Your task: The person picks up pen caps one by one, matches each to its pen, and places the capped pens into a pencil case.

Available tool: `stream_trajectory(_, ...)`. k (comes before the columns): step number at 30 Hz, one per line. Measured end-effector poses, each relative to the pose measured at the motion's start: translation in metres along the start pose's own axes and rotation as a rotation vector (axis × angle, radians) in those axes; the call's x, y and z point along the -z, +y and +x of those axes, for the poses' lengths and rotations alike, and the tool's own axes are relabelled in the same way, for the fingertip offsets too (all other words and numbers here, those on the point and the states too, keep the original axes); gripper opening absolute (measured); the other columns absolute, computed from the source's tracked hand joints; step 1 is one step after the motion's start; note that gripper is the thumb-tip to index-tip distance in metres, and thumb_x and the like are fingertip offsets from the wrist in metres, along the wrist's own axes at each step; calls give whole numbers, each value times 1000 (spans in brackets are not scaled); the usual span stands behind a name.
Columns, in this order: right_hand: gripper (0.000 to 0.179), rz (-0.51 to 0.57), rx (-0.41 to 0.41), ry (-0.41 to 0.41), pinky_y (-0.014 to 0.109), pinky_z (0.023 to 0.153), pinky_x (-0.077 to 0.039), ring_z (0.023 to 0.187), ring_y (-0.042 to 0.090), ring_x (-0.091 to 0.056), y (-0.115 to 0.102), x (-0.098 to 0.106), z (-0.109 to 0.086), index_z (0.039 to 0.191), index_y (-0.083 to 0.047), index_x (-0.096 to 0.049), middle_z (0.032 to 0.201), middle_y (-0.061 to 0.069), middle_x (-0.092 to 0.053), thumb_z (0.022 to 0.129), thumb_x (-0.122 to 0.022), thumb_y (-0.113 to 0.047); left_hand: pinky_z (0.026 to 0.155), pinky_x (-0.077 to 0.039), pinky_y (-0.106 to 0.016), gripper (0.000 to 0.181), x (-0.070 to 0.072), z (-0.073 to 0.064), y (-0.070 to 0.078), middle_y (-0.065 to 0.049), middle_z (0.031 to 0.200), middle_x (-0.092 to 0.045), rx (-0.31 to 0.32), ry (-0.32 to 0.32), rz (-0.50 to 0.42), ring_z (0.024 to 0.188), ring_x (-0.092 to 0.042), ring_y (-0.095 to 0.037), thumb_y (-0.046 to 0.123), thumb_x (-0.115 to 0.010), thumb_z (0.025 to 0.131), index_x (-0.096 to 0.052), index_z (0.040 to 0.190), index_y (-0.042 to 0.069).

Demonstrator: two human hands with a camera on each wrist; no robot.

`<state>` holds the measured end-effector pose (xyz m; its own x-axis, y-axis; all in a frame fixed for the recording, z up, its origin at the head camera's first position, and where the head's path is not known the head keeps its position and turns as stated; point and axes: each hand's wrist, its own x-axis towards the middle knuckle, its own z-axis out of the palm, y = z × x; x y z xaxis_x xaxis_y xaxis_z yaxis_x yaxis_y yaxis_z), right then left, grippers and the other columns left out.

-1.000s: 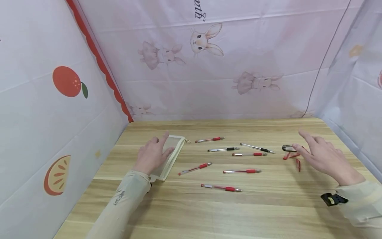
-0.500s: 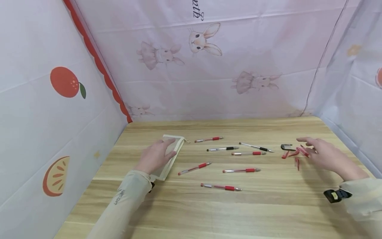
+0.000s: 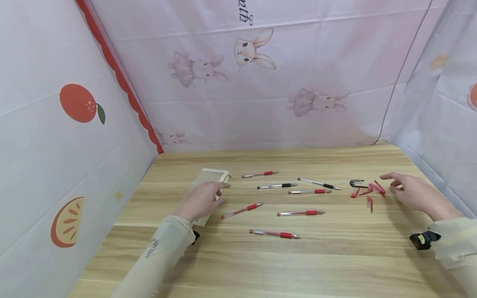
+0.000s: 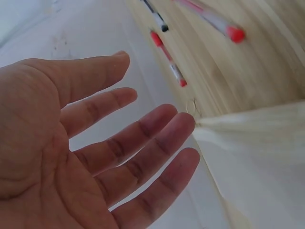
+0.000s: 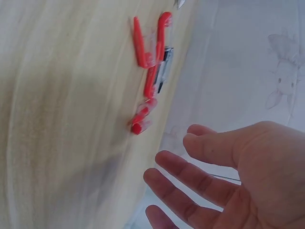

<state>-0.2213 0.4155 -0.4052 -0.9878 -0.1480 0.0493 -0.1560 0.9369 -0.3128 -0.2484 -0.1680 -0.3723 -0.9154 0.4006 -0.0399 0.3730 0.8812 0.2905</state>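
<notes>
My left hand (image 3: 203, 200) hovers over a pale zippered pouch (image 3: 212, 175), hiding much of it in the head view. In the left wrist view its fingers are loosely spread and hold nothing, with the pouch (image 4: 262, 162) beyond the fingertips. A red pen (image 3: 242, 211) lies just right of this hand. On the right, my right hand (image 3: 419, 196) is beside a small cluster of red pen caps (image 3: 377, 188) and black pen caps (image 3: 356, 183). Its fingers are relaxed and apart from the caps, as the right wrist view shows.
Several capless pens lie across the middle of the wooden table (image 3: 261, 265): red ones, such as the front red pen (image 3: 275, 234), and two black ones, including a black pen (image 3: 277, 186). Printed cloth walls (image 3: 261, 120) enclose the table at the back and both sides.
My right hand has drawn back to the right, uncovering the red caps. My left hand has shifted slightly right over the pouch. The pens have stayed in place.
</notes>
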Motion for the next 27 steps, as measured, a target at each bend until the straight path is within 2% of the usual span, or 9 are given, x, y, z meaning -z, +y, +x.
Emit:
stream_trajectory(5,41,-2,-18,-12,59,76,-56,102,57,-68,7,-2,0,139,11,-56,109,36,-71,101,-60,-4,80,-57,-37,45,-7,2,6,-8,113,-76,-43,-26,-15,90,-66,-16,23,-75,102,-67,146,16)
stream_trajectory(9,42,1,-21,-31,60,76,-54,100,57,-68,9,-4,2,138,12,-56,107,35,-72,100,-62,-5,78,-56,-37,47,-16,4,5,-10,110,-75,-65,-50,-33,88,-65,-17,14,-77,100,-67,145,14)
stream_trajectory(14,42,20,-20,-48,66,79,-53,98,57,-68,9,-6,6,136,13,-56,103,34,-72,99,-65,-4,85,-58,-42,52,-24,5,3,-10,110,-74,-84,-78,-56,93,-66,-21,8,-79,96,-66,146,13)
stream_trajectory(20,42,30,-23,-42,66,80,-53,95,54,-69,9,-7,9,135,14,-56,100,30,-74,97,-65,-4,90,-58,-44,56,-35,8,6,-8,109,-75,-105,-124,-67,95,-67,-20,9,-82,93,-65,147,13)
stream_trajectory(24,43,33,-27,-41,65,81,-54,94,51,-70,9,-8,10,135,15,-56,99,28,-74,96,-65,-4,92,-59,-47,56,-38,9,10,-10,116,-76,-112,-133,-89,99,-69,-23,5,-83,91,-66,145,11)
stream_trajectory(27,45,37,-33,-51,65,81,-54,93,50,-70,7,-10,11,135,15,-55,99,29,-73,96,-67,-4,95,-59,-48,55,-39,8,12,-12,123,-75,-119,-128,-74,103,-70,-25,4,-82,91,-67,143,10)
